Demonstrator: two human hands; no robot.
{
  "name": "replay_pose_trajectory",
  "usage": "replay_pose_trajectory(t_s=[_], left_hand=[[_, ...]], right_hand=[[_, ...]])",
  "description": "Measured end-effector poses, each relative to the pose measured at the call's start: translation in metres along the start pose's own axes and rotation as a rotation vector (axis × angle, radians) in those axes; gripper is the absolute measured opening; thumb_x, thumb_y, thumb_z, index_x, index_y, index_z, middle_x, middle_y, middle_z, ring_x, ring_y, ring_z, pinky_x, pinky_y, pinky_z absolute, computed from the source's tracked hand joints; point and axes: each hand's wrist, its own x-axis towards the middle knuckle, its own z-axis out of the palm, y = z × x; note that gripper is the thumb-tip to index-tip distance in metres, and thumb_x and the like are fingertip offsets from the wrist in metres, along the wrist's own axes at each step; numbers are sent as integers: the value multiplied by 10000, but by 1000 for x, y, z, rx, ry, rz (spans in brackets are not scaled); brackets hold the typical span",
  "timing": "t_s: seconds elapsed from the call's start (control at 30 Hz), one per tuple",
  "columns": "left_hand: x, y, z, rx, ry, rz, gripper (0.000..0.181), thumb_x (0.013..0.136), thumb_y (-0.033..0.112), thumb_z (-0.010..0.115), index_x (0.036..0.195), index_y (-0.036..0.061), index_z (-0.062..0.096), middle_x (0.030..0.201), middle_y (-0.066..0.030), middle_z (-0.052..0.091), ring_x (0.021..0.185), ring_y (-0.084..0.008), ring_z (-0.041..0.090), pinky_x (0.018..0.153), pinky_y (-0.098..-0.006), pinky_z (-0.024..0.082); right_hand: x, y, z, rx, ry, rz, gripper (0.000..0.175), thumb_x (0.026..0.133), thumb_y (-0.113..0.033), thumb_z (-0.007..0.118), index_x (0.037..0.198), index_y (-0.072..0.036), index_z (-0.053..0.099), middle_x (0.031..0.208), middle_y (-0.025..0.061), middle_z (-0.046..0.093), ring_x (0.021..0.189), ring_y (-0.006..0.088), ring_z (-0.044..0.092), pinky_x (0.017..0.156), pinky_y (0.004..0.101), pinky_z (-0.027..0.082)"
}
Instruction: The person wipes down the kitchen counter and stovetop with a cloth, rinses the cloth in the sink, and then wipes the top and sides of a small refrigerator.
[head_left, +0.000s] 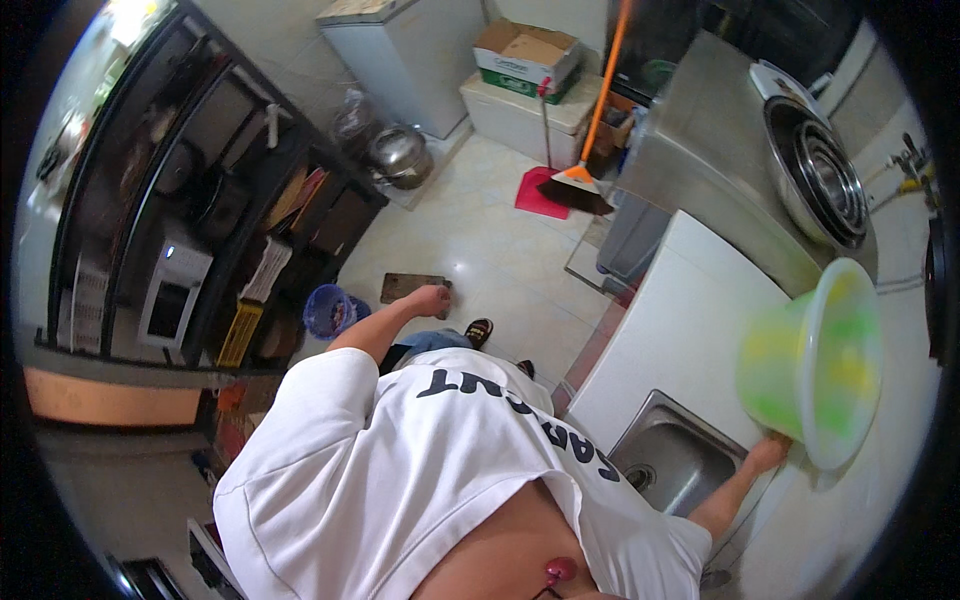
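Note:
A translucent green and yellow plastic tub (780, 360) with a pale rim is tilted on its side above the right end of the white counter. My right hand (769, 451) grips its lower edge, the fingers partly hidden behind it. Below and left of the tub is a stainless steel sink basin (679, 457) set in the counter. My left hand (431, 300), its fingers curled, hangs in front of me. Beyond it in view a dark brown rectangular board (409, 286) shows at floor level; whether the fingers touch anything is unclear.
A black shelf rack with a microwave (176, 289) stands left, a blue basket (326, 311) near it. Ahead are a steel pot (401, 155), a red dustpan (541, 193), a broom (577, 187) and a cardboard box (525, 60). Nested steel bowls (825, 176) lean at the right.

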Motion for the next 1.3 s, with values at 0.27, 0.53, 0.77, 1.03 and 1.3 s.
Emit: replay_pose_trajectory(t_s=[0.27, 0.53, 0.77, 1.03, 1.3], left_hand=[[-4, 9, -2, 117, 26, 75, 325, 795, 264, 505, 1044, 63, 563, 923, -157, 612, 754, -275, 594, 665, -366, 474], [-18, -45, 9, 101, 81, 13, 325, 805, 264, 545, 1055, 55, 553, 947, -148, 611, 772, -259, 605, 673, -356, 480], [-45, -90, 31, -52, 70, -179, 357, 793, 302, 553, 1040, 46, 576, 982, -188, 597, 886, -315, 566, 776, -384, 447], [-34, -223, 90, -554, -164, -237, 325, 806, 258, 557, 1058, 54, 539, 730, -75, 596, 580, -162, 578, 500, -304, 452], [-58, -194, 49, -612, -179, -88, 276, 843, 173, 526, 1047, -14, 515, 667, -76, 551, 590, -141, 530, 512, -264, 441]], right_hand=[[4, 31, 33, -38, -13, -389, 350, 904, -185, 385, 1150, 46, 480, 1173, 208, 494, 1106, 350, 433, 933, 418, 346], [-71, 47, -31, 79, 105, -158, 418, 917, -221, 356, 1237, 43, 398, 1265, 227, 407, 1207, 342, 351, 998, 365, 314], [-117, 73, -40, -69, -99, 2, 401, 869, -219, 449, 1161, 55, 460, 1118, 227, 508, 1038, 350, 494, 856, 394, 426], [-98, 64, 5, 186, 0, 100, 240, 808, -202, 533, 904, 8, 598, 803, 140, 619, 697, 265, 582, 629, 381, 456], [-117, -194, -42, 640, 199, 547, 432, 765, -233, 564, 1169, -92, 513, 1206, 226, 435, 1113, 358, 424, 934, 438, 359]])
